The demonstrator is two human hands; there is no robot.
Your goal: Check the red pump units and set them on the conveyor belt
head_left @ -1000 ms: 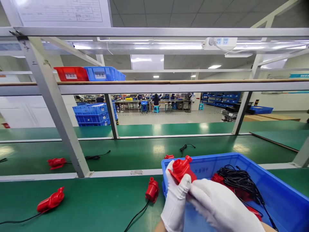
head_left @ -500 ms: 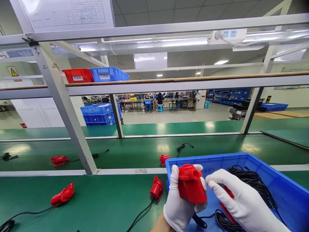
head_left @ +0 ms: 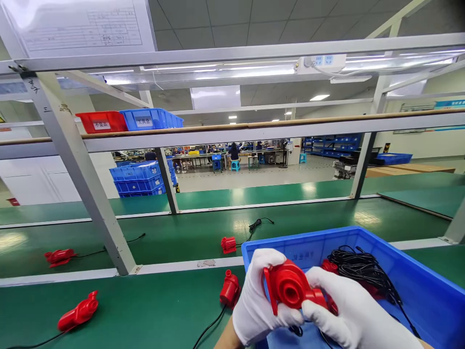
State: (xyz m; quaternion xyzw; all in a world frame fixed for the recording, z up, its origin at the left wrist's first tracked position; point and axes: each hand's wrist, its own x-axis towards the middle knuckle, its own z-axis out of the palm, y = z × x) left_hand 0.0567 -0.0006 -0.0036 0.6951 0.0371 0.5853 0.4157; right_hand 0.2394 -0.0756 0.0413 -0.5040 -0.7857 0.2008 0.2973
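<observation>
a green desk (head_left: 156, 305) is crossed by a pale metal strip (head_left: 174, 267), from which a slanting white post (head_left: 78, 169) is raised at the left. the right part of the desk is taken up by a large blue bin (head_left: 417, 295), in which a tangle of black cables (head_left: 363, 269) is heaped over red parts (head_left: 329, 265). just outside the bin's left wall a corded red unit (head_left: 229, 289) is seen; a second red unit (head_left: 78, 312) is laid well apart at the left. beyond the strip, a third red unit (head_left: 228, 245) and a fourth red unit (head_left: 59, 257) are noted, both corded. overhead, a red tray (head_left: 118, 121) and a blue tray (head_left: 163, 118) are carried side by side on a shelf.

a red housing (head_left: 290, 286) is held above the near left part of the bin, its round opening turned to the camera. it is clasped from the left by the white-gloved left hand (head_left: 254, 300), thumb side uppermost. its spout is pinched by the gloved right hand (head_left: 348, 305), reached in from the right with the back of the hand upward; the cables are partly screened by it. each grip is closed on the housing. whether a cord is joined to the housing cannot be told.
</observation>
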